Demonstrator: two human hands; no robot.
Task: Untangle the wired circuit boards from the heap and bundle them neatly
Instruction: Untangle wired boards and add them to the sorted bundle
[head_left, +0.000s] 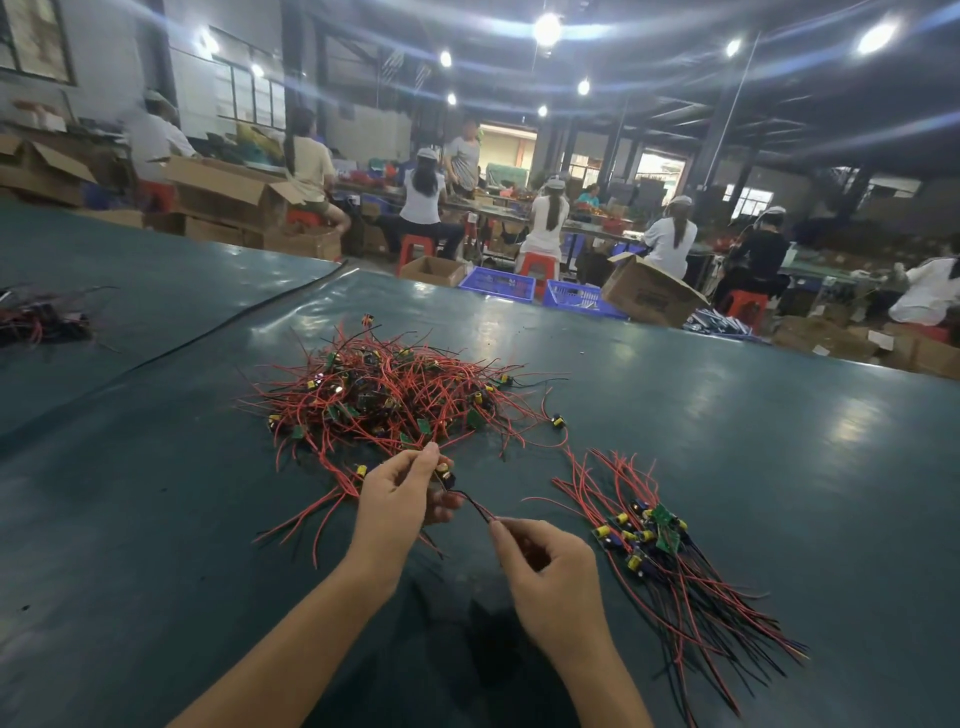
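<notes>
Pinched the near end of a black wire (475, 506) between thumb and forefinger of the right hand (550, 582), nearest in at six o'clock. Gripped the small circuit board (445, 475) at the wire's other end in the curled fingers of the left hand (400, 499), at ten o'clock from the right. Found the sorted bundle (654, 535) at three o'clock from the hands, flat on the green table (779, 441), boards together, red and black leads fanned toward five o'clock. Found the tangled heap (395, 400) just beyond the left fingertips at twelve o'clock. Saw a second dark pile (41, 319) far off at nine o'clock, and past the table edge blue crates (498, 286), a cardboard box (652, 296) and seated workers (545, 223).
</notes>
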